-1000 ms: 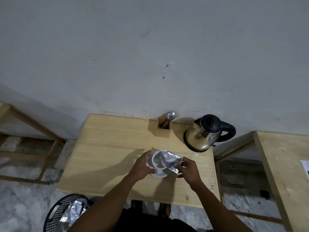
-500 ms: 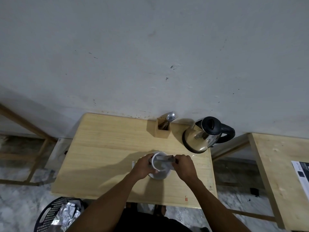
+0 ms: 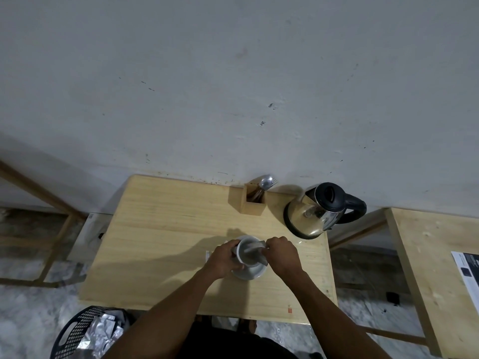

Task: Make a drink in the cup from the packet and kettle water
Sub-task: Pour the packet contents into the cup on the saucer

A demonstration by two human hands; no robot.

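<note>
Both hands meet at the cup [image 3: 248, 253]: left hand [image 3: 225, 259] clasping its left wall, right hand [image 3: 281, 255] pinching the packet [image 3: 255, 246] laid across its mouth, kettle [image 3: 317, 211] beyond-right, nearer the right hand.

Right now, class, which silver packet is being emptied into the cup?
The packet pinched in the right hand over the cup; the others lie crumpled in the black basket.

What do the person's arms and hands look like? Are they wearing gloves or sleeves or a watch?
No gloves: the left hand and right hand are bare, with no rings that can be made out. Both forearms are bare too, with no sleeves reaching the wrists and no watch or bracelet in sight. Lower down, near the bottom of the picture, there is dark clothing, though its shape is too dim to tell.
</note>
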